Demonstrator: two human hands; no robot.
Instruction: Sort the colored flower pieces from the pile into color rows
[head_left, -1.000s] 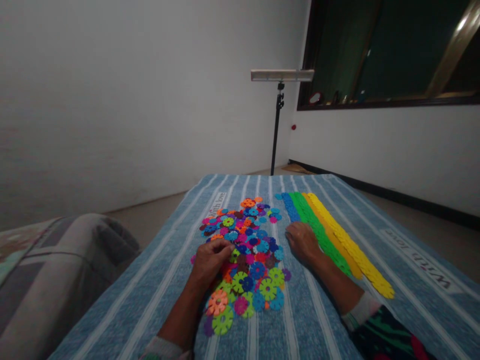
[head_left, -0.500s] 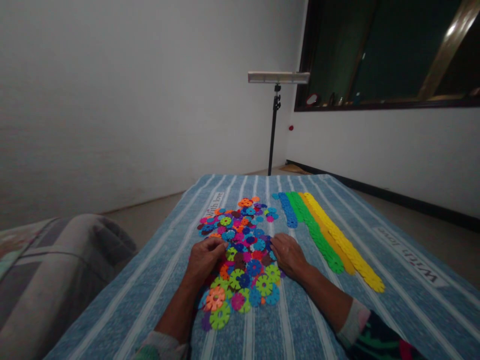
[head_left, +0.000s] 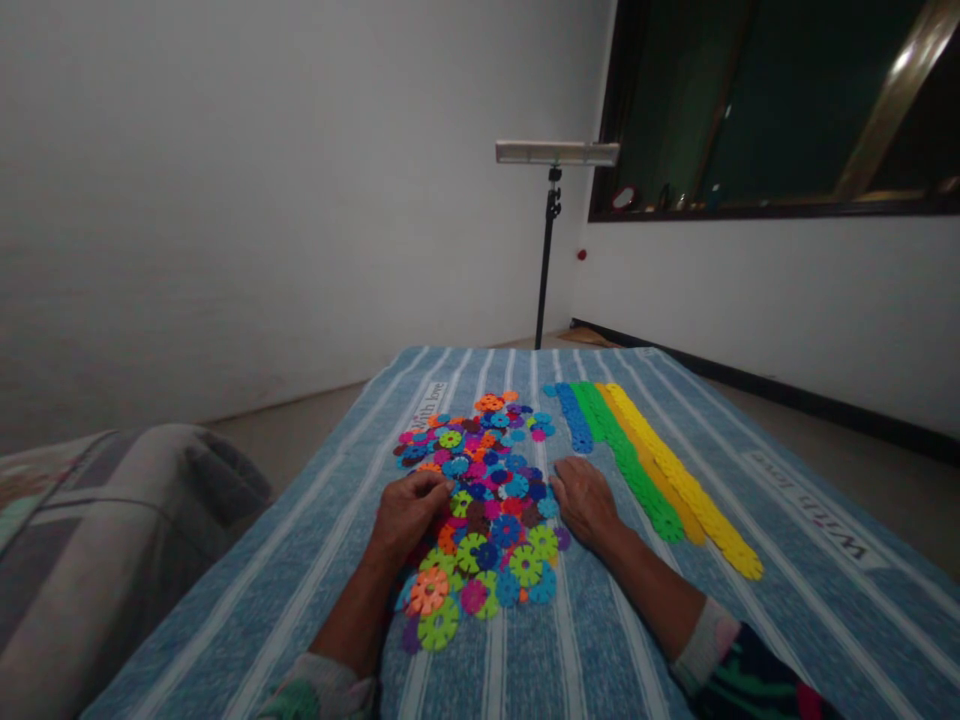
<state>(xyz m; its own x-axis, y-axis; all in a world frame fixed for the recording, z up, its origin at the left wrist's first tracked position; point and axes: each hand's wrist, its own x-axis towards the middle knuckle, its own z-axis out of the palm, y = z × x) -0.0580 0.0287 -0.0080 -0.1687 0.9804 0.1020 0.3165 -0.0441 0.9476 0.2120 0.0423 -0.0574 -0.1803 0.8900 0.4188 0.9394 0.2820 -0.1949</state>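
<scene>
A loose pile of flower-shaped plastic discs (head_left: 506, 530) in many colours lies on the striped cloth. My left hand (head_left: 409, 510) rests against the pile's left edge, thumb and fingers pinched together; what they hold, if anything, is hidden. On the other side, my right hand (head_left: 587, 500) is just off the pile's right edge, its fingers curled downward and close together. Whether a disc is under those fingertips I cannot make out. To the right lie overlapping rows of discs: a short blue row (head_left: 574, 420), a green row (head_left: 634, 465), an orange row (head_left: 679, 505) and a yellow row (head_left: 694, 488).
A blue cloth with white stripes (head_left: 300, 590) covers the table. Beyond its far edge stands a lamp on a black pole (head_left: 546, 250). Grey bedding (head_left: 142, 520) is bunched at the left. A dark window (head_left: 780, 110) is at the upper right.
My right hand has shifted slightly right, away from the pile's edge, uncovering a purple disc there. My left hand stays at the same spot.
</scene>
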